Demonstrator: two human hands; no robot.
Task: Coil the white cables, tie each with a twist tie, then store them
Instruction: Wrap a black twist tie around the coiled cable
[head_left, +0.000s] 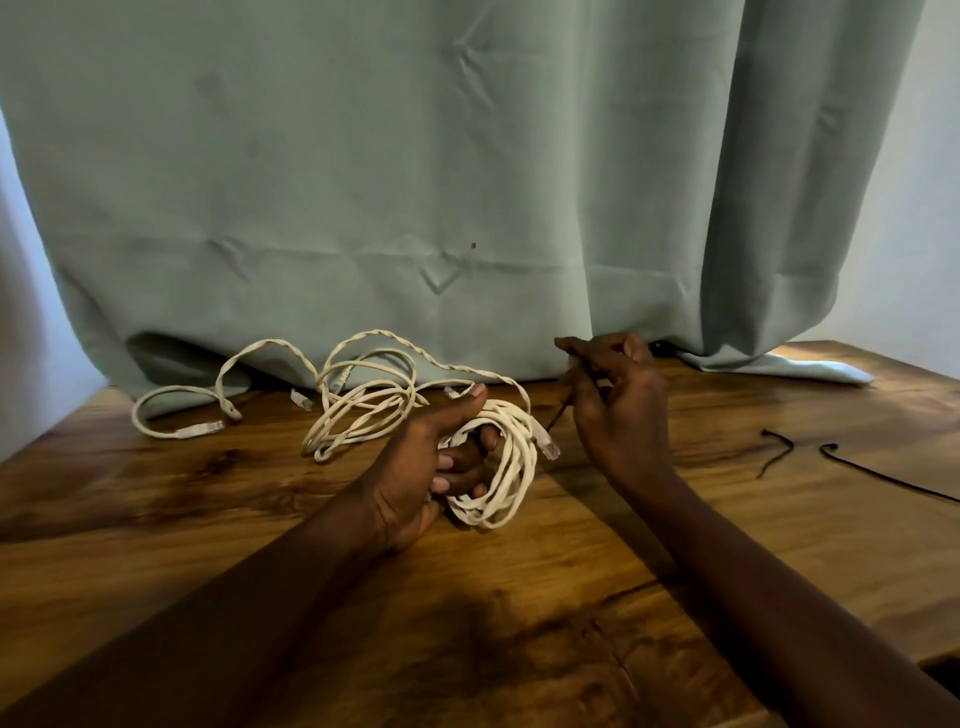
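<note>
White cable coil (522, 460) is gripped by the left hand (431, 457) so the loops cannot spring apart; the right hand (618, 405) pinches a twist tie (560, 413) just beside it, ready for binding.

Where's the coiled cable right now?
Head view, centre: the coil is in the left hand, over the table, with the right hand pinching a twist tie just to its right and the loose cables behind-left.
</note>
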